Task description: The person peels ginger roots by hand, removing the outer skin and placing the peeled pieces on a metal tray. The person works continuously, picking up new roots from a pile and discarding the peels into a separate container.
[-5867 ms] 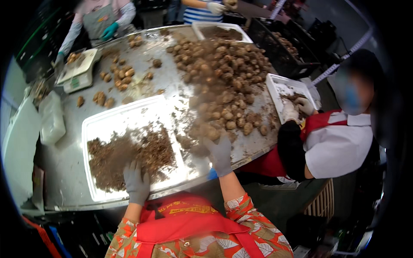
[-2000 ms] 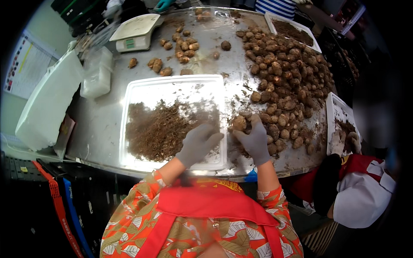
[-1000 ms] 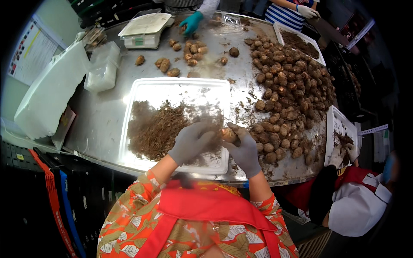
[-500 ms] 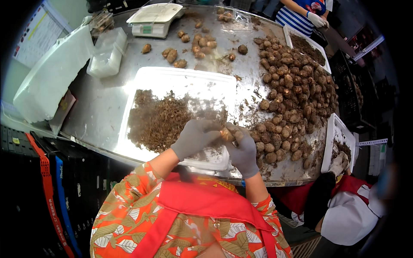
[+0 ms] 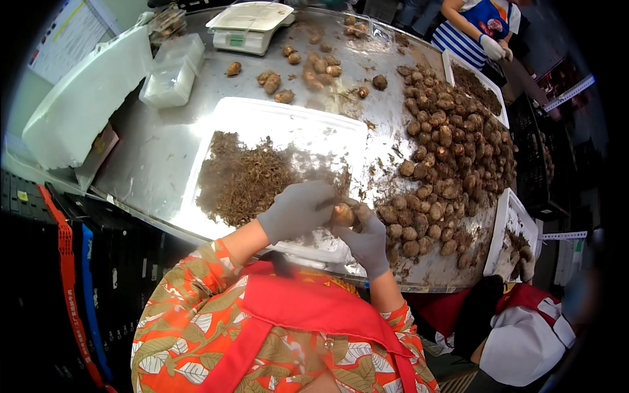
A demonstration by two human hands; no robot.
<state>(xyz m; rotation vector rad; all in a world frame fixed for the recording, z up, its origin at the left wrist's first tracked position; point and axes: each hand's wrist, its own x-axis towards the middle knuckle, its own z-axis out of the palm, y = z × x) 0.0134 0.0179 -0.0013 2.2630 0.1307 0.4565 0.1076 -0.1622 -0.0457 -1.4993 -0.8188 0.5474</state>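
Note:
A small taro (image 5: 343, 215), brown with a pale pinkish end, is between my two grey-gloved hands over the near edge of a white tray (image 5: 288, 111). My right hand (image 5: 368, 241) grips it from the right and below, fingers curled round it. The fingers of my left hand (image 5: 298, 211) are bent and closed against its left side; their tips are partly hidden, and I cannot see whether they hold a tool. Brown fibrous peelings (image 5: 246, 177) lie heaped in the tray. Right of it spreads a large pile of unpeeled taros (image 5: 452, 154).
Several loose taros (image 5: 321, 69) lie beyond the tray, near a white scale (image 5: 252, 33). Clear plastic boxes (image 5: 170, 82) and a foam panel (image 5: 92, 98) stand at left. Co-workers' gloved hands (image 5: 493, 49) show at far right and over another tray (image 5: 501, 226) at near right.
The taro has been turned in my hands, and its pale end now shows. My view has shifted slightly. The near co-worker's hands have moved a little in their tray.

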